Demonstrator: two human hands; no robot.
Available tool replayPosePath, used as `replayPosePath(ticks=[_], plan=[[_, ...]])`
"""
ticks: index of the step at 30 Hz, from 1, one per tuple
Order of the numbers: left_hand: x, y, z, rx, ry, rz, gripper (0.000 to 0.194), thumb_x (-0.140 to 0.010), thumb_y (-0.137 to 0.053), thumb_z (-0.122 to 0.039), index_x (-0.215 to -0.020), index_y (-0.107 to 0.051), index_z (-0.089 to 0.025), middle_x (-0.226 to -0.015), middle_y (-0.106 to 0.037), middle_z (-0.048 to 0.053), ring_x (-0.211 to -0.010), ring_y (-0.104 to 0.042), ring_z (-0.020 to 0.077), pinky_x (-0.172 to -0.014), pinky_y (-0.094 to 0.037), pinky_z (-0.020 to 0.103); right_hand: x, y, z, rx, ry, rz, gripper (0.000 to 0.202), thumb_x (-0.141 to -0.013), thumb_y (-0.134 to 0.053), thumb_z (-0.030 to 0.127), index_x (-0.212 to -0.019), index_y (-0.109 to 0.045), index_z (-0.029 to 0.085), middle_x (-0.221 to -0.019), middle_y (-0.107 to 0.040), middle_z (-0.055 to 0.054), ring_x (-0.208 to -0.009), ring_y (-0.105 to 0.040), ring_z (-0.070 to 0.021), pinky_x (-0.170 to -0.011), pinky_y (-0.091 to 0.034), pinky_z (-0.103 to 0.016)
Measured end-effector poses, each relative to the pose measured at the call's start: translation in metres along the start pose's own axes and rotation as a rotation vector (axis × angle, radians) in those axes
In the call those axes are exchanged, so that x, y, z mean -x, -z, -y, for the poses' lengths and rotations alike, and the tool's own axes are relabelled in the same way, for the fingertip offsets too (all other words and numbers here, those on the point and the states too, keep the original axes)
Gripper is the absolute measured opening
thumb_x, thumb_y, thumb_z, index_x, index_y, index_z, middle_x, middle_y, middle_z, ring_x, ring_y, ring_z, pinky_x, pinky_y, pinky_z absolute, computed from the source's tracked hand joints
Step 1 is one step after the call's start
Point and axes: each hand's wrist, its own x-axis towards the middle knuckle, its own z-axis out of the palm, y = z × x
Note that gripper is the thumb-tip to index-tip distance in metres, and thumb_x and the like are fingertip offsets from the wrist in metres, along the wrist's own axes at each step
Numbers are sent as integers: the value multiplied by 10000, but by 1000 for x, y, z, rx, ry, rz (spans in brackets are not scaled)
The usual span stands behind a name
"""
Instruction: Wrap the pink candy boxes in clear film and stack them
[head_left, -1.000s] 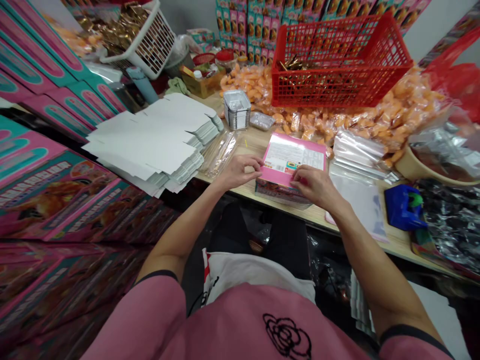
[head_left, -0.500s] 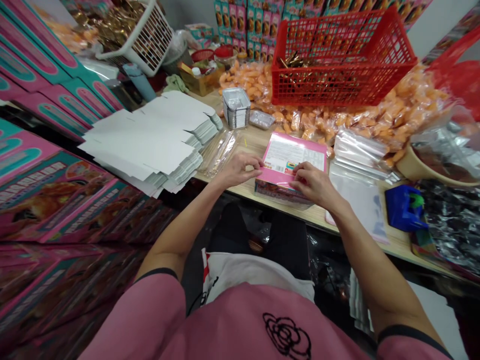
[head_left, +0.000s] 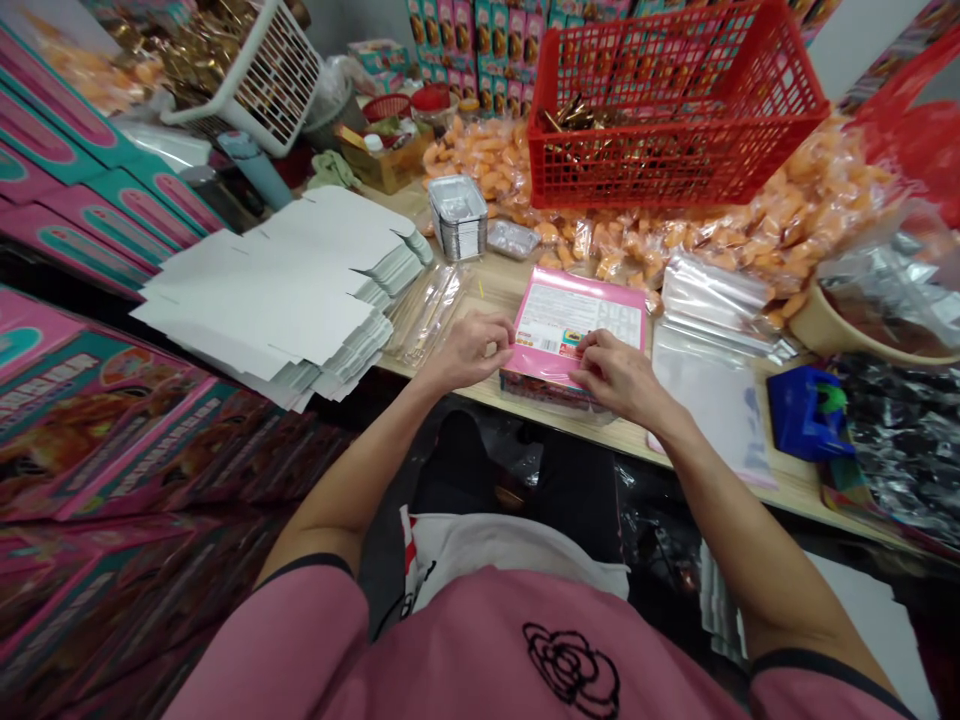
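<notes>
A pink cardboard box with a white printed label panel lies near the table's front edge. At its front left corner is my left hand, thumb and fingertips pinched together against the box's side. My right hand rests over the front right part of the top, its fingers bent and pressed together. Between the two hands the pink front strip looks glossy. Whatever the fingertips grip is too small to make out. A blue tape dispenser with a green core stands to the right.
White flattened boxes are stacked left, beside clear plastic packets and foil trays. Behind, a red basket stands among bagged orange pieces. Clear bags lie right of the box. Printed cartons rise on my left.
The view has shifted a little, so most things sit slightly further left. Both hands stay at the box's front edge, with barely any change in their grip.
</notes>
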Motion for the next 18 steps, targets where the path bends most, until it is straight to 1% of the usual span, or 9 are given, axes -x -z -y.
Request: replayPosePath(ticks=[4,8,11,13,15,17,18], plan=[[-2,-2,0,-31,-21,0,177,-829,-549,-149,-656,-544,-184,-879,-728,46,-814,-677,168,-819,-456,357,0,0,1,12,0,-1,208,-882,-642,240,-687,-582,196,-1067,-666,-80,-903,-634,-215,-717,-449,-340],[-1,-5,-1,-41,-31,-19,178,-810,-566,-152,-644,-516,-187,-833,-699,43,-807,-669,178,-819,-460,362,0,-1,2,18,-7,7,204,-879,-643,236,-691,-575,196,-1077,-661,-86,-917,-637,-221,-714,-450,-343],[-1,-7,2,-14,-23,-57,168,-791,-578,-140,-654,-494,-191,-836,-697,46,-824,-672,185,-822,-465,363,0,-2,3,14,-8,-5,201,-874,-645,231,-690,-572,197,-1074,-658,-88,-910,-639,-222,-710,-451,-345],[0,-8,8,35,-10,-91,164,-790,-568,-127,-672,-476,-195,-863,-701,54,-862,-679,184,-830,-478,353,1,-3,3,9,-6,-24,194,-872,-641,227,-692,-574,200,-1064,-656,-86,-902,-635,-219,-707,-452,-342],[3,-8,14,96,3,-104,159,-819,-561,-144,-700,-471,-199,-910,-711,70,-909,-684,184,-847,-501,345,1,-4,3,3,-6,-38,188,-871,-636,226,-694,-577,202,-1058,-654,-85,-900,-631,-217,-708,-454,-341],[8,-6,13,108,39,-148,86,-884,-539,-197,-801,-519,-195,-1029,-722,106,-989,-688,193,-888,-525,357,1,-5,2,-4,-5,-41,185,-870,-635,228,-695,-578,202,-1059,-652,-85,-903,-628,-218,-718,-459,-344],[12,-6,9,73,57,-188,61,-922,-515,-231,-897,-551,-189,-1133,-711,134,-1076,-679,208,-931,-527,380,1,-5,2,-8,-3,-41,186,-869,-635,229,-694,-577,203,-1057,-650,-85,-904,-627,-219,-724,-462,-346]])
